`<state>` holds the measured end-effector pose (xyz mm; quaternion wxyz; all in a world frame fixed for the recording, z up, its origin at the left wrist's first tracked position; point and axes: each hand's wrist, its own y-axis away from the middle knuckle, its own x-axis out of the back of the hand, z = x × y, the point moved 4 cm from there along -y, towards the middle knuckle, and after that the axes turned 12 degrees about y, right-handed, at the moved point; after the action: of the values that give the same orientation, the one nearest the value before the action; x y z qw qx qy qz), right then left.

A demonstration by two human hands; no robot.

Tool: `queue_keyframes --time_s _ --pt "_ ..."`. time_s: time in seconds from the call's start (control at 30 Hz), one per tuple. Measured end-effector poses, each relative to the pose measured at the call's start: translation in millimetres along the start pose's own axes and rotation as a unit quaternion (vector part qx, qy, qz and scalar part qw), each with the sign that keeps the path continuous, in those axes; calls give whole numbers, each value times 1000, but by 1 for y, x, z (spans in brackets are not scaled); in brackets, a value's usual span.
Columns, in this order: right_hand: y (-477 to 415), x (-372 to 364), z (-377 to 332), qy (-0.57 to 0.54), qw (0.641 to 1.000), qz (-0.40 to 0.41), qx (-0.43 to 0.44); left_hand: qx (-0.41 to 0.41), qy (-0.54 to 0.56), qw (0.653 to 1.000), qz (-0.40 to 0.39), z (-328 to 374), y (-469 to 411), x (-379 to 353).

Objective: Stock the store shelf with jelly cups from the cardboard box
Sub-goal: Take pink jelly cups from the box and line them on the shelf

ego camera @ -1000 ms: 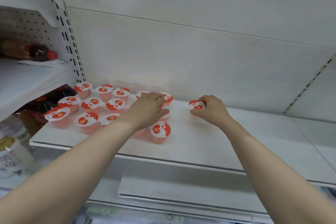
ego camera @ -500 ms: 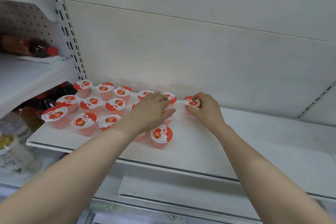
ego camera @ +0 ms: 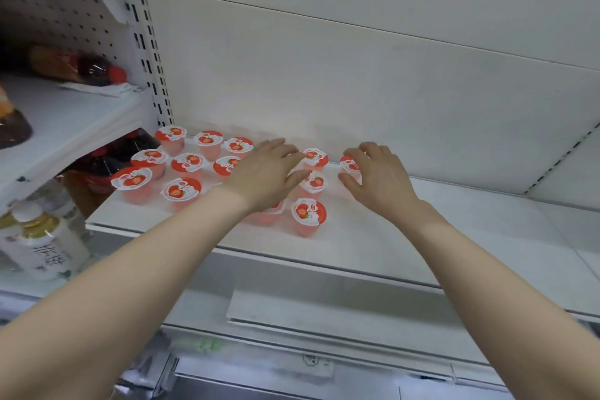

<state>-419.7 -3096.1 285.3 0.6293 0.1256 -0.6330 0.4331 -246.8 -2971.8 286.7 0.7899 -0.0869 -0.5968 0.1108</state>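
Jelly cups [ego camera: 181, 191] are stood upright in rows on the left part of the white shelf [ego camera: 438, 237], red strawberry lids up. Left hand [ego camera: 264, 177] is laid palm-down over the middle cups, fingers straight and relaxed, nothing gripped. Rightmost cup [ego camera: 350, 165] is set near the back, just right of the group, and is held between the thumb and curled fingers of the right hand [ego camera: 380, 182]. Drink bottles [ego camera: 42, 237] are seen in the bay to the left.
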Motion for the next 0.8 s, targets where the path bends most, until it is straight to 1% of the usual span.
queue_keyframes --time_s 0.07,0.23,0.37,0.47,0.57,0.67,0.73,0.8 --pt "10 17 -19 17 1000 9 18 1 -3 1000 1 -4 20 13" --pt "47 55 -88 37 997 45 42 -41 7 998 51 -19 97 46" --pt "84 72 -163 32 995 69 65 -63 -2 994 86 -41 180 70" --pt "113 77 -231 21 992 90 84 -60 -20 993 100 -71 251 81" --pt "146 68 -304 -8 991 80 105 -30 -16 995 90 -111 330 84" --pt "183 43 -378 -37 986 62 153 19 -3 995 96 -159 419 77" --pt "208 21 -426 -67 981 32 178 65 9 993 99 -188 479 66" --pt "235 -4 -471 -96 976 -13 193 126 20 988 83 -213 541 47"
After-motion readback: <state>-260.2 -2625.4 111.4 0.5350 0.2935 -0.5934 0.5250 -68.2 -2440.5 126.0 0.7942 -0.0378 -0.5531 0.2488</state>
